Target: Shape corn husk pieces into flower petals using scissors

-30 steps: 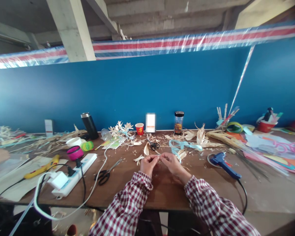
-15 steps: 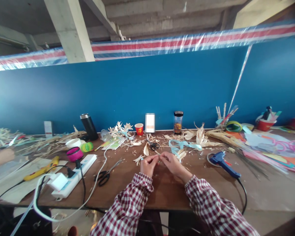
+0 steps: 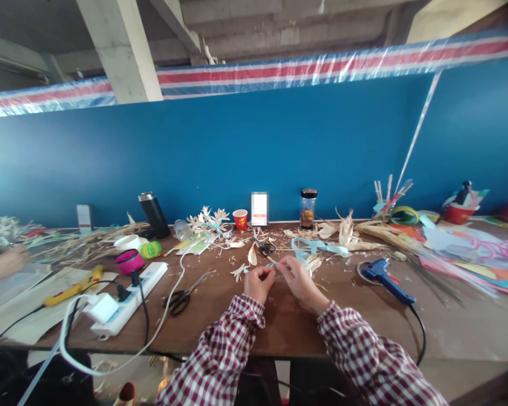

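Observation:
My left hand point(image 3: 258, 283) and my right hand point(image 3: 300, 283) meet fingertip to fingertip above the brown table, both pinched closed. A thin pale strip point(image 3: 272, 261), perhaps corn husk, pokes out beyond my right fingertips. What lies between the left fingertips is too small to make out. Just past the hands are a pair of black-handled scissors point(image 3: 266, 246), a single husk petal point(image 3: 253, 255) and a light blue ribbon point(image 3: 317, 247). A small white husk flower point(image 3: 239, 272) lies beside my left hand.
Left are larger scissors point(image 3: 182, 299), a white power strip point(image 3: 129, 301) with cables and a yellow glue gun point(image 3: 74, 286). A blue glue gun point(image 3: 385, 279) lies right. Behind stand a red paper cup point(image 3: 240, 220), a jar point(image 3: 308, 210) and a black flask point(image 3: 154, 216). Another person's hand point(image 3: 4, 265) shows far left.
My hands stay pinched together, with the right fingers raised slightly. The other person's hand at the far left has shifted a little. The view has moved slightly.

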A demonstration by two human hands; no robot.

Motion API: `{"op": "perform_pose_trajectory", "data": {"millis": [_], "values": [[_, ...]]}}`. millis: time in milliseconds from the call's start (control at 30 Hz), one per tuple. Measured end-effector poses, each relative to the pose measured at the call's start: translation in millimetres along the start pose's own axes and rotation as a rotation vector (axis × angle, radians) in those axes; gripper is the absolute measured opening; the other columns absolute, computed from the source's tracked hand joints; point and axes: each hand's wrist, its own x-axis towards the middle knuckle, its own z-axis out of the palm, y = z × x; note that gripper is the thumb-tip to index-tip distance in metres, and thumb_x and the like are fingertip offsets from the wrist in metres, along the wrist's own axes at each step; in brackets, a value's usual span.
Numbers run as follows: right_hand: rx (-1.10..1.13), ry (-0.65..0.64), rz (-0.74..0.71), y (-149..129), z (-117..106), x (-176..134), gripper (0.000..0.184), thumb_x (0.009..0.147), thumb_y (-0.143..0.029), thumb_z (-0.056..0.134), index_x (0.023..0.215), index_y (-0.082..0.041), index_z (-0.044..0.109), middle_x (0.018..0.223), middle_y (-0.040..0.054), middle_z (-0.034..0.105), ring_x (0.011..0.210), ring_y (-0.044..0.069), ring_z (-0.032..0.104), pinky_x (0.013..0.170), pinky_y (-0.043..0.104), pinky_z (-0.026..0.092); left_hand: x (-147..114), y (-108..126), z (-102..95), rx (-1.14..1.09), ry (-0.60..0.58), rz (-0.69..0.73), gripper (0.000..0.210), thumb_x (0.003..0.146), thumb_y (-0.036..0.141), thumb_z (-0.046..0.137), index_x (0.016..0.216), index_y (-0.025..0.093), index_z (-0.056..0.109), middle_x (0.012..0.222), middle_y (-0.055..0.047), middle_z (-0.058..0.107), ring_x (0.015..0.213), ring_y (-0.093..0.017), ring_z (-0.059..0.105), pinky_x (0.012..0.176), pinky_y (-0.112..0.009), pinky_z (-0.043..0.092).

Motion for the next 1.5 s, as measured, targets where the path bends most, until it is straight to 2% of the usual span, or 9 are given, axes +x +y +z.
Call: {"op": "perform_pose_trajectory", "data": {"millis": [67,233,367,467,600,900,1133,1333,1500], "values": [[0.051,-0.016,0.026,1,-1,1,0.023,0.083,-0.037,0.051,0.070,-0.020,0.055,0.064,0.0012,0.055,0.062,0.016,0.050,0.059,0.028,0.040,1,-2,-0.3,-0.083,-0.010,-0.047,0.016,0.062,0.031,0.072,0.066,0.016,0.072,0.051,0.000,0.064,0.047,-0.013,0.056,0.050,-0.024,0.046],[0.247,-0.056,0.156,4,-5,6,0.044,0.088,-0.053,0.033,0.087,-0.018,0.059,0.074,0.0055,0.062,0.058,0.016,0.055,0.047,0.026,0.040,5,-9,0.6,-0.255,-0.026,-0.168,0.028,0.061,0.041,0.073,0.070,0.015,0.070,0.058,0.001,0.064,0.049,-0.010,0.056,0.050,-0.023,0.049],[0.281,-0.166,0.153,4,-5,7,0.034,0.079,-0.051,0.053,0.075,-0.018,0.062,0.066,0.0022,0.062,0.059,0.015,0.056,0.051,0.025,0.042,5,-9,2.5,-0.323,-0.067,-0.215,0.034,0.056,0.046,0.076,0.070,0.015,0.069,0.066,-0.002,0.068,0.057,-0.011,0.060,0.051,-0.021,0.049],[0.288,-0.199,0.132,4,-3,6,0.028,0.076,-0.044,0.060,0.073,-0.017,0.064,0.064,0.0003,0.061,0.061,0.014,0.055,0.057,0.025,0.044,4,-8,3.1,-0.346,-0.094,-0.227,0.035,0.055,0.045,0.077,0.069,0.015,0.068,0.067,-0.003,0.068,0.060,-0.013,0.062,0.051,-0.021,0.048],[0.300,-0.213,0.133,6,-5,5,0.025,0.078,-0.040,0.059,0.075,-0.015,0.063,0.065,-0.0001,0.060,0.060,0.012,0.052,0.058,0.025,0.044,2,-8,3.9,-0.372,-0.129,-0.225,0.034,0.056,0.044,0.077,0.068,0.014,0.066,0.066,-0.002,0.067,0.059,-0.012,0.060,0.052,-0.021,0.048],[0.413,-0.383,0.166,0,-14,1,0.022,0.084,-0.038,0.052,0.082,-0.016,0.057,0.071,0.0009,0.060,0.066,0.014,0.056,0.059,0.026,0.045,-2,1,6.8,-0.491,-0.198,-0.254,0.038,0.051,0.043,0.081,0.066,0.013,0.062,0.058,0.002,0.061,0.053,-0.009,0.055,0.053,-0.022,0.048],[0.241,-0.291,0.078,2,-9,0,0.019,0.086,-0.030,0.048,0.071,-0.019,0.053,0.064,-0.0026,0.051,0.060,0.012,0.046,0.057,0.026,0.039,0,-3,6.9,-0.474,-0.189,-0.236,0.037,0.053,0.043,0.079,0.065,0.013,0.060,0.057,0.004,0.057,0.051,-0.007,0.053,0.054,-0.022,0.048],[0.033,-0.168,-0.070,7,1,-4,0.014,0.088,-0.027,0.041,0.078,-0.021,0.048,0.070,0.0000,0.052,0.064,0.015,0.049,0.061,0.028,0.041,5,-12,7.4,-0.404,-0.131,-0.198,0.029,0.059,0.038,0.076,0.065,0.014,0.062,0.056,0.003,0.059,0.050,-0.009,0.054,0.052,-0.022,0.046],[-0.078,-0.123,-0.180,3,6,-6,0.011,0.089,-0.025,0.040,0.080,-0.021,0.045,0.070,0.0000,0.051,0.063,0.015,0.049,0.062,0.027,0.042,8,-13,4.7,-0.342,-0.064,-0.149,0.022,0.059,0.034,0.075,0.065,0.015,0.066,0.058,0.002,0.063,0.054,-0.011,0.056,0.056,-0.024,0.048]]}}
